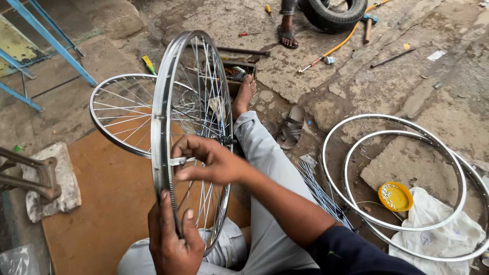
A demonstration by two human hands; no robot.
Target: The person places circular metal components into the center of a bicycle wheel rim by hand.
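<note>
Wheel (191, 127): upright on the lap, over the board (112, 203)
Left hand (173, 239): grip clenched round the rim's lower edge
Right hand (209, 160): fingers pinching a spoke (178, 161) at the rim
Nearby: second wheel (119, 109) flat behind, bare rims (402, 178) right

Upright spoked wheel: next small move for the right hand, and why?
Probably turn the small tool that the right hand pinches at the rim of the wheel. The left hand already grips the rim below, steadying the wheel upright.
</note>
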